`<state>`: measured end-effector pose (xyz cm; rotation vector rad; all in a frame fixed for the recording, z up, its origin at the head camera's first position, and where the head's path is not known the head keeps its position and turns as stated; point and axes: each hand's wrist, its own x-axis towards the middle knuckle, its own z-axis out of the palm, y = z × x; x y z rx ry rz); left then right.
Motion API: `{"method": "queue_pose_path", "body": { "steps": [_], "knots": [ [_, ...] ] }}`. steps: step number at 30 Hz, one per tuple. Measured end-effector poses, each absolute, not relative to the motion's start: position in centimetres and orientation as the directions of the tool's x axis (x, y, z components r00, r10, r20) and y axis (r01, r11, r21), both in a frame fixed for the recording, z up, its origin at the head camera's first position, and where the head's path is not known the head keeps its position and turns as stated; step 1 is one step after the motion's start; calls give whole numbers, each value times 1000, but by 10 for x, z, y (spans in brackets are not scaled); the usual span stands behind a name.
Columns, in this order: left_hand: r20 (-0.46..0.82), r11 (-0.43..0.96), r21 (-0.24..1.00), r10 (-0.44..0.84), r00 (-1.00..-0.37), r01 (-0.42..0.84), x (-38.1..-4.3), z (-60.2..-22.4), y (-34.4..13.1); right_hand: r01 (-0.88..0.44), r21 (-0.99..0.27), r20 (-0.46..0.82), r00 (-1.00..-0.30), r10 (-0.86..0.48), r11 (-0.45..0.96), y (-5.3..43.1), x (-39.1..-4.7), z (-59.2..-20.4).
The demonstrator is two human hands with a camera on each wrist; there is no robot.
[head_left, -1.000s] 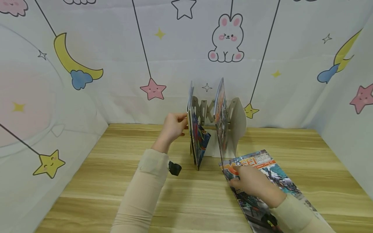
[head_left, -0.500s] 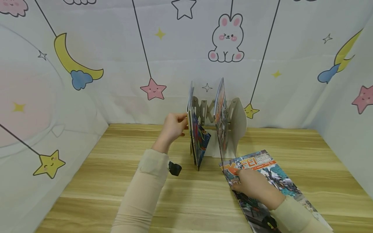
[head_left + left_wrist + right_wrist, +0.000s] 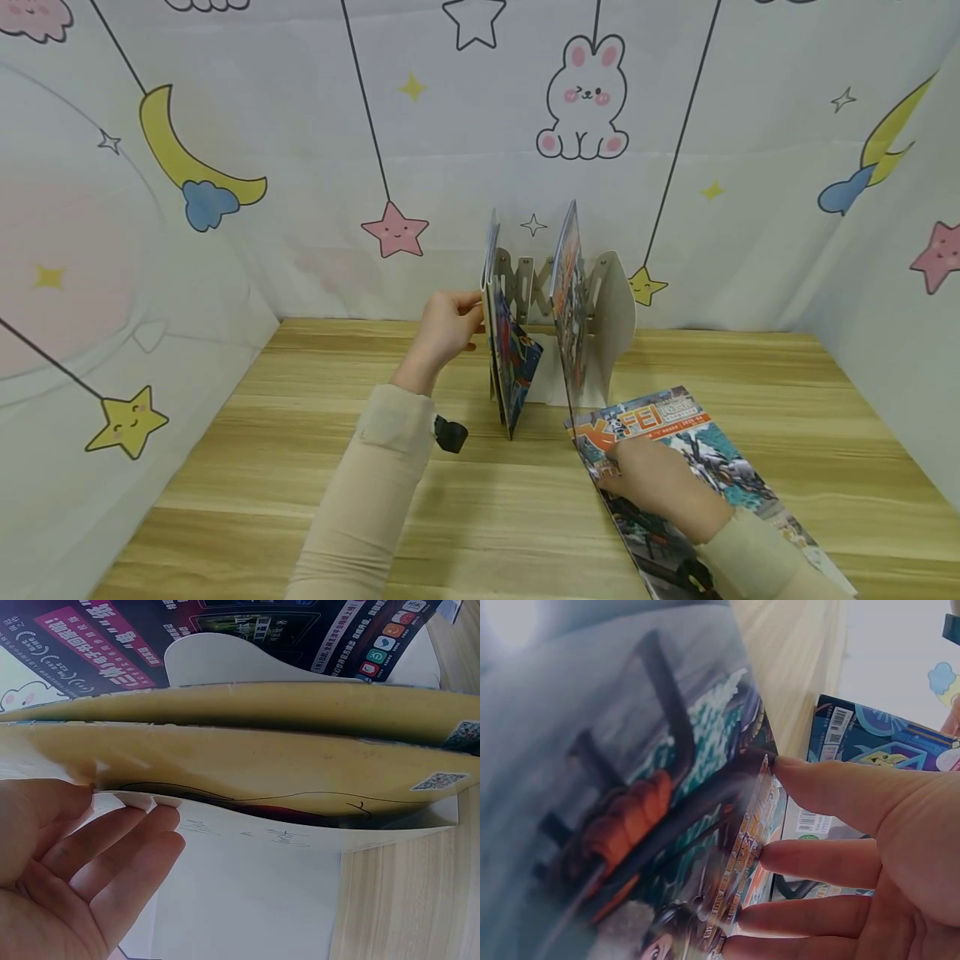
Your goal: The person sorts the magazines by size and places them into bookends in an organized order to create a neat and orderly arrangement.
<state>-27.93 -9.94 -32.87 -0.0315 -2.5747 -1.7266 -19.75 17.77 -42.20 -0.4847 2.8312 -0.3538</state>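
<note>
Thumb and fingers of my left hand (image 3: 447,325) pinch the white side panel (image 3: 300,832) of an expandable book stand (image 3: 619,317). Just inside that panel, books with pale yellow backs (image 3: 285,754) stand upright, and a dark blue booklet (image 3: 522,367) leans beside them. Another magazine (image 3: 570,308) stands on edge towards the stand's right side. My right hand (image 3: 663,483) rests on a magazine (image 3: 731,462) with a large orange title, in front of the stand. Its fairly straight fingers (image 3: 817,915) touch the cover near the left edge; the thumb tip is at that edge.
The stand sits on a wood-grain table (image 3: 315,467), close to a white cloth backdrop (image 3: 300,275) with cartoon drawings. More cloth hangs at both sides. A small black object (image 3: 450,434) is at my left wrist.
My right hand has shifted slightly down and right on the cover, and more of the orange title shows. My left hand and the stand look unmoved.
</note>
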Motion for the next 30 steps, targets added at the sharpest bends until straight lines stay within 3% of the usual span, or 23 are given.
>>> {"method": "queue_pose_path", "body": {
  "steps": [22,30],
  "knots": [
    [34,379,925,-4,-999,30,-280,-329,-100,-309,-213,-191,-917,-350,927,174,-194,-423],
    [43,378,925,6,-999,42,-281,-330,-100,-284,-210,-249,-910,-332,935,178,-195,-422]
  ]
}}
